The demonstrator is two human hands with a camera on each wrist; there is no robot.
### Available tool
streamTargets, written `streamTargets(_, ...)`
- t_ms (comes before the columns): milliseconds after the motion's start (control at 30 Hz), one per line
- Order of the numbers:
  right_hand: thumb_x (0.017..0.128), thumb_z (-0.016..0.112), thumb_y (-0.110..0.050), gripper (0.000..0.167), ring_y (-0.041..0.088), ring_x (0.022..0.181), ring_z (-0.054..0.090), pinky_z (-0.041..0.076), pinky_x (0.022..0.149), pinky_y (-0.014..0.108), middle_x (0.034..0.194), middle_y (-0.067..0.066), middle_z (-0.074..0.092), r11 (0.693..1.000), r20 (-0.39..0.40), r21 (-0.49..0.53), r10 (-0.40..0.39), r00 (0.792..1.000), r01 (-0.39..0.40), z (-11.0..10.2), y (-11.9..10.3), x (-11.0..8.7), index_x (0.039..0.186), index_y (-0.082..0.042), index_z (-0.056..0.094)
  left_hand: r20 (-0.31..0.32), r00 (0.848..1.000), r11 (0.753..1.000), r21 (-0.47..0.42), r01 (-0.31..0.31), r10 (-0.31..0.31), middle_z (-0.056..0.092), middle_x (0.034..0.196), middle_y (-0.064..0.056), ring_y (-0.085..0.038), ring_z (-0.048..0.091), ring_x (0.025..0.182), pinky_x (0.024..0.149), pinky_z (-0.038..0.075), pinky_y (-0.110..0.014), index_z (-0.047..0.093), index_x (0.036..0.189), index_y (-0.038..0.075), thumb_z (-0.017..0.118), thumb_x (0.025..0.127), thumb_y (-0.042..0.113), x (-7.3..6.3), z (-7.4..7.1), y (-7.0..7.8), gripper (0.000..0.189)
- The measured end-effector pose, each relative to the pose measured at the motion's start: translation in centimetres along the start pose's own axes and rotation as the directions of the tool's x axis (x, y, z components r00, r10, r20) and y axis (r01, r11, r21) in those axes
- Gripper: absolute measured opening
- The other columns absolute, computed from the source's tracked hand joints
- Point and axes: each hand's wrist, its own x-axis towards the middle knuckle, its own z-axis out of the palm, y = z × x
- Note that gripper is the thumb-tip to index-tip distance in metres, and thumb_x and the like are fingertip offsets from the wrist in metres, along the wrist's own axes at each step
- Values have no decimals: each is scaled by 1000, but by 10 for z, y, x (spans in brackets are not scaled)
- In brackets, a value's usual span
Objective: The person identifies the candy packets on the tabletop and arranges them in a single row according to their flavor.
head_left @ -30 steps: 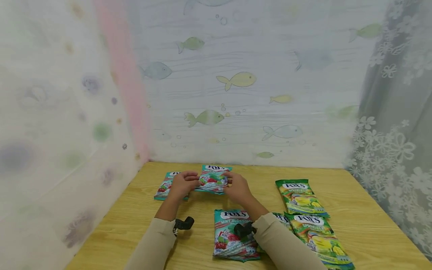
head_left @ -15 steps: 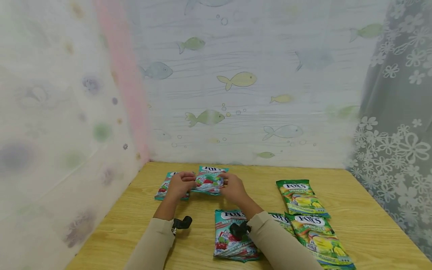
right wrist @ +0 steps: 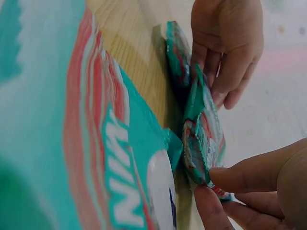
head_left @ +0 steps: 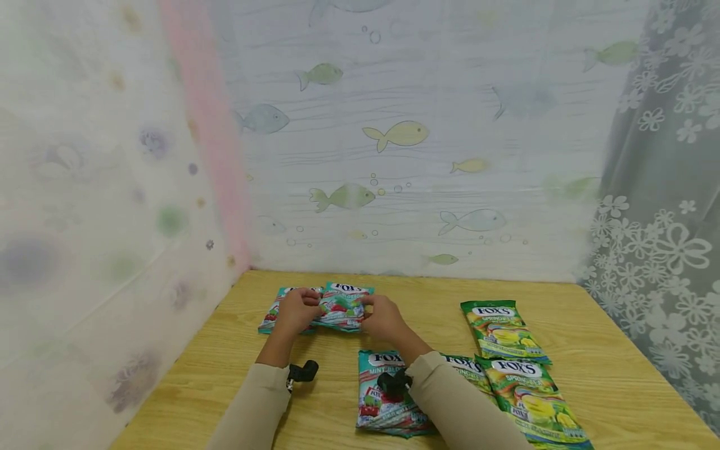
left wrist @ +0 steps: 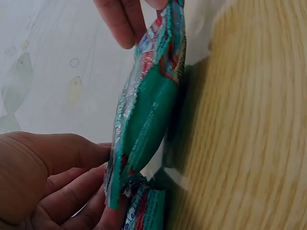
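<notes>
A teal FOX'S Mint Blossom candy bag (head_left: 342,307) is pinched between both hands near the back of the table. My left hand (head_left: 294,314) grips its left edge, thumb in front and fingers behind, as the left wrist view shows. At the opposite edge my right hand (head_left: 384,319) pinches it between thumb and fingers (right wrist: 244,172). The bag is close over the wood, its lower side tilted toward me. Another Mint Blossom bag (head_left: 272,315) lies just left of it, partly hidden behind my left hand.
Nearer me lies a third Mint Blossom bag (head_left: 374,400), partly under my right forearm. Yellow-green FOX'S Spring Tea bags (head_left: 503,331) lie on the right, one overlapped by my sleeve. The wooden table (head_left: 236,387) ends at a fish-patterned curtain (head_left: 394,237).
Both hands have brought the held Mint Blossom bag down and slightly left, closer to the table and beside the left bag. The other bags have stayed put.
</notes>
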Motion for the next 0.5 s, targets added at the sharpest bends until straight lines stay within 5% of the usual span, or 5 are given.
streamTargets(233, 81, 68, 12, 69, 25, 77, 48, 32, 47, 29, 154, 21, 51, 998, 15, -54, -20, 1000, 21, 8, 4, 6, 146, -5, 59, -22, 1000, 998, 56, 17, -16, 75, 114, -15, -31, 70, 100, 71, 61, -38, 73, 118, 4, 80, 88, 12, -2, -4, -1, 32)
streamTargets(500, 82, 61, 18, 72, 17, 49, 22, 27, 44, 28, 161, 23, 41, 999, 40, -35, 20, 999, -19, 13, 2, 10, 148, -10, 58, 7, 1000, 992, 128, -2, 1, 73, 117, -16, -33, 68, 106, 82, 61, -44, 75, 119, 2, 77, 92, 12, -1, -6, 0, 29)
